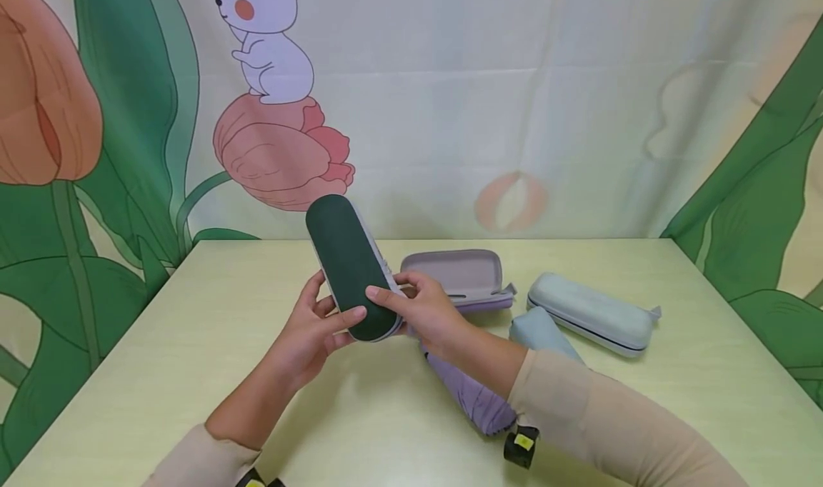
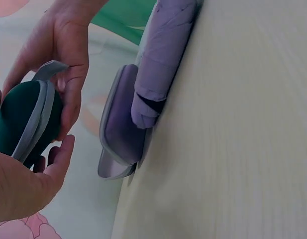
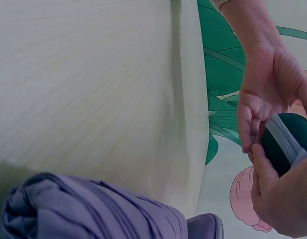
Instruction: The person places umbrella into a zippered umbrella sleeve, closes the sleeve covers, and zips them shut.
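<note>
A dark green oblong case (image 1: 343, 258) with a grey zipper band is held up above the table, tilted, its far end leaning left. My left hand (image 1: 315, 330) grips its near left side, thumb on the green face. On the opposite side my right hand (image 1: 431, 312) holds it, thumb also on top and fingers around the edge. The grey zipper band (image 2: 31, 122) and a grey tab (image 2: 50, 69) at the case's end show in the left wrist view; the case looks closed there. Its contents are hidden.
Behind my right hand lies an open purple case (image 1: 453, 269) with a grey lining. A folded purple umbrella (image 1: 472, 394) rests under my right forearm. To the right are a light blue closed case (image 1: 591, 312) and a light blue folded umbrella (image 1: 543, 330), partly covered by my sleeve.
</note>
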Available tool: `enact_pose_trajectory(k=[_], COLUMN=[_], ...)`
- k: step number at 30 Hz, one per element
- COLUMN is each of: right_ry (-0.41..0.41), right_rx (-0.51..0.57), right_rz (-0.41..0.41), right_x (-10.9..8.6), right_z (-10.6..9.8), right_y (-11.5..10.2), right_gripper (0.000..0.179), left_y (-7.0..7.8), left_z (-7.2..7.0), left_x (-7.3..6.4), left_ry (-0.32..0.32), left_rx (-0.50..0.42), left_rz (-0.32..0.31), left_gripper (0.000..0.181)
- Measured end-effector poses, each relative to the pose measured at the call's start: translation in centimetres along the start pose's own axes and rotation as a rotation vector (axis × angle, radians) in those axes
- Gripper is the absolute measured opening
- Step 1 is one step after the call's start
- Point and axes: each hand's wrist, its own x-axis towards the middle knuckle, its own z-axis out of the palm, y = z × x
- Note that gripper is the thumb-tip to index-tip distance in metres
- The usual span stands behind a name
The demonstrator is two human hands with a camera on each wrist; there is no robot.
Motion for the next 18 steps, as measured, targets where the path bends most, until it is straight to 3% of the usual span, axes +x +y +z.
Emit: enact_pose_trajectory(k=[6, 10, 18], right_ry=[-0.029, -0.001, 0.009], right_rx=[-0.157, -0.297, -0.192], right_rz=[-0.004, -0.005, -0.127], right_x=[0.1, 0.6, 1.5], right_z=[-0.4, -1.2, -2.8], right_y=[0.0, -0.4, -0.6], right_gripper=[0.043, 0.039, 0.023], left_y=[-0.5, -0.6, -1.0], left_z=[0.3, 0.1, -0.3], left_x=[0.1, -0.1, -0.5], left_ry=[0.038, 0.047, 0.011], left_rx=[-0.023, -0.021, -0.044], left_rz=[0.0, 0.001, -0.027], left_gripper=[0.09, 0.085, 0.084])
